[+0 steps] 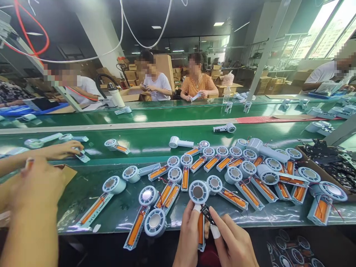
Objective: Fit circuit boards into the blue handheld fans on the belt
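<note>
My left hand point(189, 231) is wrapped round the handle of a light blue handheld fan point(198, 192), its round head upward and an orange battery showing in the open handle. Between the fingertips of my right hand point(235, 239) is a small black circuit board point(207, 214), held against the fan just below its head. White wraps cover a finger on each hand. Whether the board touches its seat in the handle is hidden. Close by on the bench lie several similar open fans, among them a fan point(155, 221) at the left and a fan point(228, 193) at the right.
A box of black circuit boards point(325, 159) stands at the right. A co-worker's arms point(41, 193) reach in from the left, one hand at a fan part point(82, 156). Beyond the green conveyor point(150, 135) sit several people. More fans point(294, 248) lie below the bench edge.
</note>
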`<state>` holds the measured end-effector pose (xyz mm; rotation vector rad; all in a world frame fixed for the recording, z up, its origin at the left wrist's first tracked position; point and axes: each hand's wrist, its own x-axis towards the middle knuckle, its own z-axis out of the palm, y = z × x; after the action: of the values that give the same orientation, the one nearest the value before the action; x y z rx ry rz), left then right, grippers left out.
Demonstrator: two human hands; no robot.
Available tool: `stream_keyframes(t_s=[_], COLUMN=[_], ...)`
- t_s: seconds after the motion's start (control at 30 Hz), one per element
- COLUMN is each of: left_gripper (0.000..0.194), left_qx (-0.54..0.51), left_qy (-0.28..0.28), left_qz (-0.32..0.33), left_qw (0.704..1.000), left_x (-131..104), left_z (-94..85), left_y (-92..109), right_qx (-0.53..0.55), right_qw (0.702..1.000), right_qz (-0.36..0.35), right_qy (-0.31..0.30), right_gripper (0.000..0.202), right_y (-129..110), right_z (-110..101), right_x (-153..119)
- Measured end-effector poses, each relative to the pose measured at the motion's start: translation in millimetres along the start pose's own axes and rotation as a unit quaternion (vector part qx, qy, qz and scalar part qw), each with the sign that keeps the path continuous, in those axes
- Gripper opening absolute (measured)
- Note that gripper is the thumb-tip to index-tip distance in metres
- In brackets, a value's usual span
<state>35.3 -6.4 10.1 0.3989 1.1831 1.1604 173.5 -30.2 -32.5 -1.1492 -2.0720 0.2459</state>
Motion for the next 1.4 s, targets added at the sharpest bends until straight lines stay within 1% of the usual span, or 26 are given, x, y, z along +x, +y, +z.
stream_keyframes(t_s=[0.07, 0.13, 0.2, 0.3, 0.4, 0.5, 0.6, 0.7, 0.8, 0.87, 0.93, 1.0, 1.03, 1.13, 1.23, 1.33, 1.4], left_gripper=[0.061, 0.058, 0.057, 0.048, 0.043, 0.05, 0.063, 0.076, 0.079, 0.078, 0.074, 0.067, 0.063, 0.052, 0.046, 0.04, 0.039], left_qx=[-0.026, -0.037, -0.025, 0.048, 0.102, 0.127, 0.191, 0.235, 0.248, 0.227, 0.199, 0.177, 0.166, 0.11, 0.005, -0.075, -0.107], left_qy=[-0.023, -0.041, -0.03, 0.008, 0.007, 0.02, 0.031, 0.01, -0.004, 0.006, 0.029, 0.045, 0.045, 0.023, 0.003, -0.028, -0.038], left_qz=[-0.014, -0.026, -0.022, 0.008, 0.029, 0.065, 0.091, 0.098, 0.089, 0.087, 0.097, 0.117, 0.122, 0.111, 0.073, 0.028, 0.013], left_qw=[0.999, 0.998, 0.999, 0.999, 0.994, 0.99, 0.977, 0.967, 0.965, 0.97, 0.975, 0.976, 0.977, 0.988, 0.997, 0.996, 0.993], left_x=[2, 2, 2, -2, -5, -3, 1, 4, 5, 7, 9, 10, 11, 12, 12, 8, 5], left_z=[1.1, 1.4, 1.3, 0.9, 0.3, -1.2, -4.1, -6.2, -6.0, -5.0, -4.2, -4.1, -4.3, -5.5, -5.4, -2.2, 1.1], left_y=[0, -1, 0, 5, 8, 1, -13, -22, -23, -23, -22, -21, -19, -14, -7, 0, 4], right_qx=[-0.007, -0.006, -0.01, -0.029, -0.03, -0.018, -0.007, -0.002, 0.004, -0.02, -0.068, -0.106, -0.109, -0.061, 0.005, 0.036, 0.042], right_qw=[1.0, 1.0, 0.999, 0.998, 0.998, 0.997, 0.996, 0.996, 0.997, 0.997, 0.995, 0.992, 0.991, 0.995, 0.997, 0.997, 0.998], right_qz=[-0.016, -0.017, -0.013, 0.006, 0.045, 0.074, 0.082, 0.087, 0.076, 0.071, 0.071, 0.071, 0.071, 0.077, 0.078, 0.064, 0.05], right_qy=[0.004, 0.013, 0.027, 0.047, 0.041, 0.034, 0.017, 0.011, 0.017, 0.023, 0.026, 0.024, 0.019, -0.004, -0.014, -0.003, 0.009], right_gripper=[0.071, 0.07, 0.068, 0.062, 0.058, 0.056, 0.055, 0.056, 0.056, 0.056, 0.055, 0.056, 0.056, 0.056, 0.054, 0.052, 0.05], right_y=[1, 0, -2, -5, -6, -5, -2, 0, -2, -7, -12, -15, -16, -14, -9, -3, 0], right_z=[-6, -10, -10, -8, -4, 3, 12, 20, 22, 20, 17, 15, 14, 12, 8, 3, -1], right_x=[4, 8, 10, 12, 14, 14, 10, 7, 10, 16, 21, 23, 23, 20, 17, 16, 14])
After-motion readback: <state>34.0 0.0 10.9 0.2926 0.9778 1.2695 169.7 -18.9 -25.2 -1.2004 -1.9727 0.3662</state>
